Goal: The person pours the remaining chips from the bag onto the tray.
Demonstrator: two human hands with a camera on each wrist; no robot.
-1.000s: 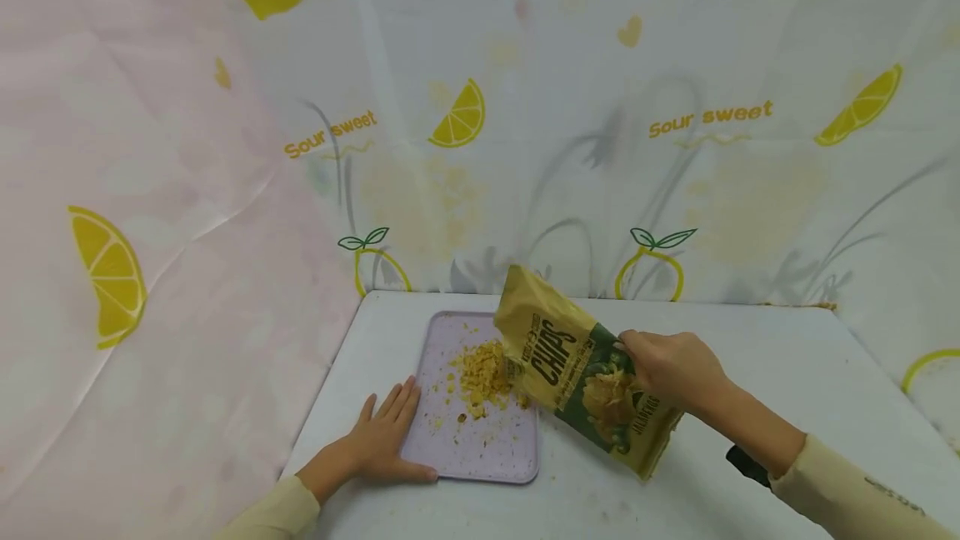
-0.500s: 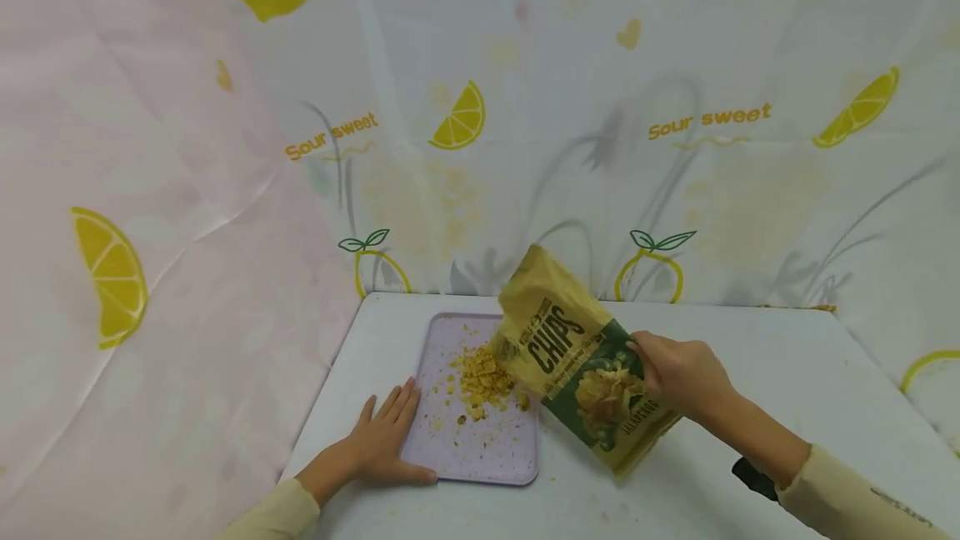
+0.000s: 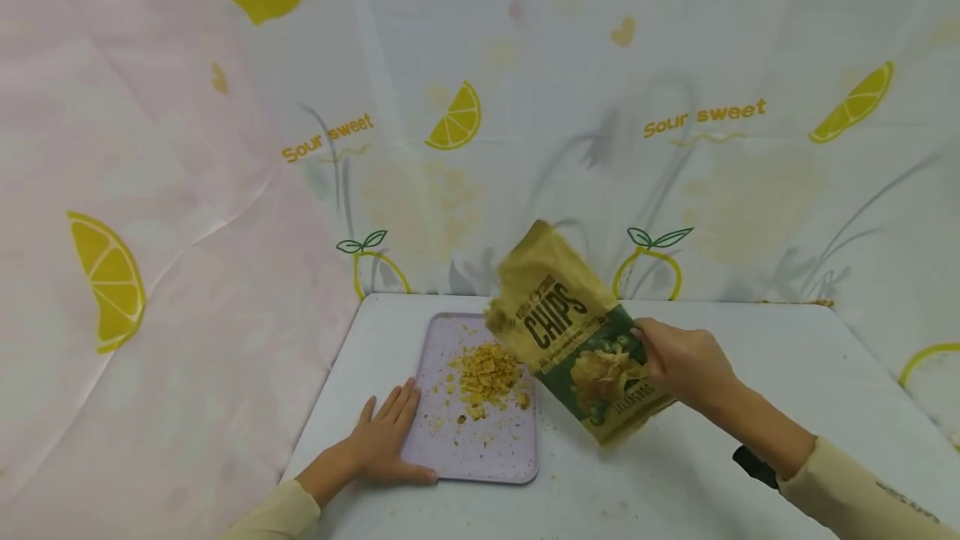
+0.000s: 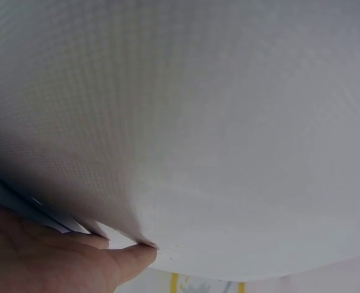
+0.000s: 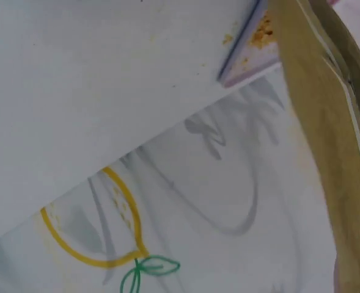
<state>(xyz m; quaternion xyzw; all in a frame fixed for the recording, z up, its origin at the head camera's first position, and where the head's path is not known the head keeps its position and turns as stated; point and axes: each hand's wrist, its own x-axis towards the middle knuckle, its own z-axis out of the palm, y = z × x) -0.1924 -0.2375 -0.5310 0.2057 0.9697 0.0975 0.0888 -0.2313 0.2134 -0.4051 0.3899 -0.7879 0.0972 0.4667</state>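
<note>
My right hand (image 3: 692, 363) grips a yellow and green chip bag (image 3: 573, 340) by its right edge. The bag is tilted, its torn top end over the right part of a lilac tray (image 3: 480, 463). Crushed chips (image 3: 487, 373) lie heaped on the tray, with crumbs scattered round them. My left hand (image 3: 386, 438) lies with straight, spread fingers at the tray's left edge, thumb along the near corner. In the left wrist view the fingers (image 4: 128, 262) touch the white surface. A strip of the bag (image 5: 320, 134) fills the right side of the right wrist view.
The tray lies on a white table (image 3: 750, 407), with loose crumbs to its right. Behind and to the left hangs a curtain (image 3: 555, 107) printed with lemons. A black object (image 3: 753, 465) shows beneath the right wrist.
The chip bag has risen a little and swung so its bottom end is farther up and left. The right hand has shifted slightly with it. The left hand has stayed put.
</note>
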